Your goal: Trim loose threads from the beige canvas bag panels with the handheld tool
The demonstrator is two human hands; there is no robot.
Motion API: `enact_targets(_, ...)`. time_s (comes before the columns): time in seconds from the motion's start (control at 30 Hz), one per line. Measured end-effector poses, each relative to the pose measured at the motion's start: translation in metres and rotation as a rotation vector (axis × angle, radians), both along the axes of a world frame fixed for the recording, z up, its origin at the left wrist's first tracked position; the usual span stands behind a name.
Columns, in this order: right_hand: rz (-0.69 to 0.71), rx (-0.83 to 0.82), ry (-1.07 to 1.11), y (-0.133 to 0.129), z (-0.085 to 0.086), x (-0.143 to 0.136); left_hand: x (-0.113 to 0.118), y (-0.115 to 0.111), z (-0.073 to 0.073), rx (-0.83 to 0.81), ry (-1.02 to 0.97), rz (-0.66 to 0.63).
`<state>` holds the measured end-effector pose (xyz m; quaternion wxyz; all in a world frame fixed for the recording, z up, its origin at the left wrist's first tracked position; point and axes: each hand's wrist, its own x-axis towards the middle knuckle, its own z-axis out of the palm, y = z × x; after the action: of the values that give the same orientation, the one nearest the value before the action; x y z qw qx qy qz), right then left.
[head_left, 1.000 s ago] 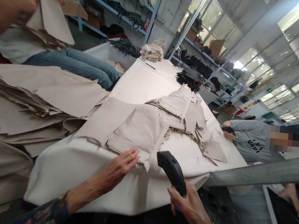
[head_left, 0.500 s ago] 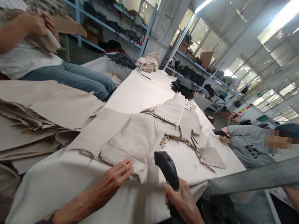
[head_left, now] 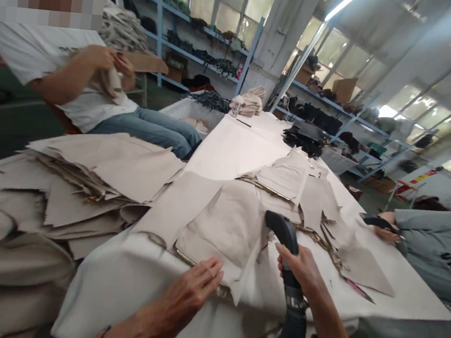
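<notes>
- Worked at the near edge of a long white-covered table (head_left: pixel 231 143).
- Had a heap of beige fabric panels (head_left: pixel 141 166) just beside the table's left edge.
- Had a beige bag piece (head_left: pixel 226 222) lying flat by the table's near edge, metal-edged along its near side.
- Held a black curved tool (head_left: pixel 291 280), tip at the bag piece's right side; could not tell whether touching.
- Closed the right hand (head_left: pixel 305 269) around that tool.
- Laid the left hand (head_left: pixel 194 288), fingers together and unclenched, on the bag piece's near edge.
- Seemed to be steadying fabric for the tool; judged the next move to call for light pressure and careful tip placement.
</notes>
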<state>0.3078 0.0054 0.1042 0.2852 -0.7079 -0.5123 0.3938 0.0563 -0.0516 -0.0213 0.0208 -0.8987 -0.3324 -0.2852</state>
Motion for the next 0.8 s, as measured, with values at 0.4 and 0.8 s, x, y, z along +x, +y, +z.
enact_targets(0.4,0.058,-0.065,-0.209,-0.077,0.036,0.006,-0.051,0.046,0.075,-0.399,-0.071,0.476)
enact_targets(0.8,0.51,-0.162,-0.06,-0.077,0.009,-0.095,-0.117,0.098,0.054,-1.091,-0.534,0.185)
